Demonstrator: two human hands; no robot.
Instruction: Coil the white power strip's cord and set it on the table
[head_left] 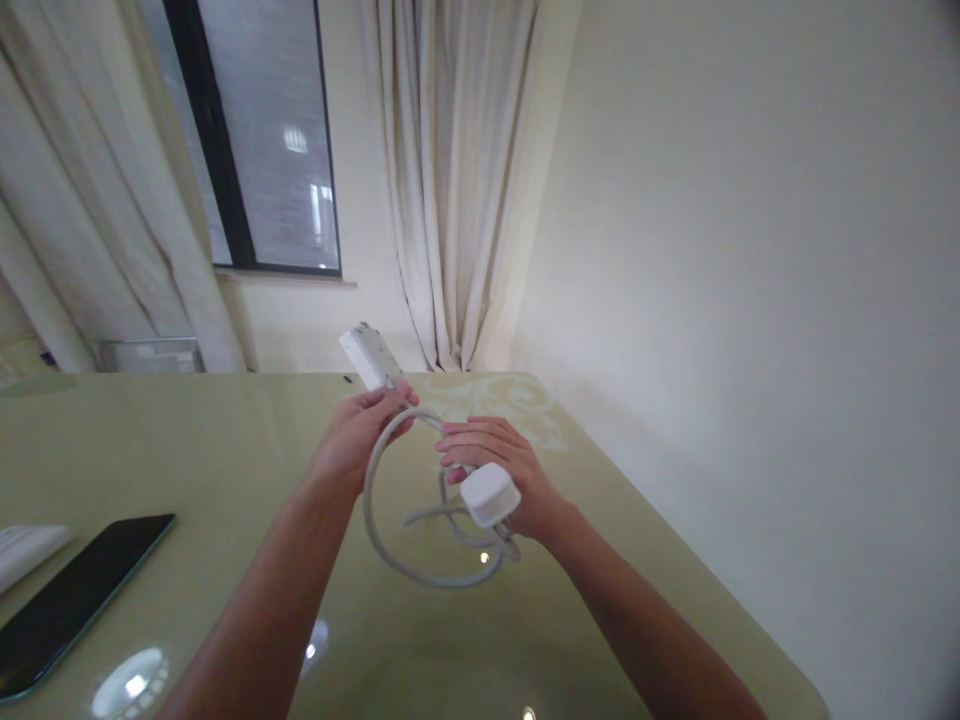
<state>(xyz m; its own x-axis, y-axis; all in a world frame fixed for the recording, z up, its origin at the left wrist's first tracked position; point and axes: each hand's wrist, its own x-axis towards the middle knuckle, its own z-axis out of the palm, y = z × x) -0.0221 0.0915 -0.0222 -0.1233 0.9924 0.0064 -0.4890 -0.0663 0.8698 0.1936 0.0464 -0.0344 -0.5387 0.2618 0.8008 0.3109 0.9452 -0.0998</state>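
Observation:
My left hand is closed on the end of a white power strip, held tilted above the table. Its white cable loops down from that hand and across to my right hand. The fingers of my right hand are curled round the cable. A white plug hangs at the cable's end, right beside my right hand. Both hands are held above the glossy pale green table.
A dark phone lies on the table at the left, with a white object beside it at the edge. Cream curtains and a window stand behind the table. A plain wall runs along the right.

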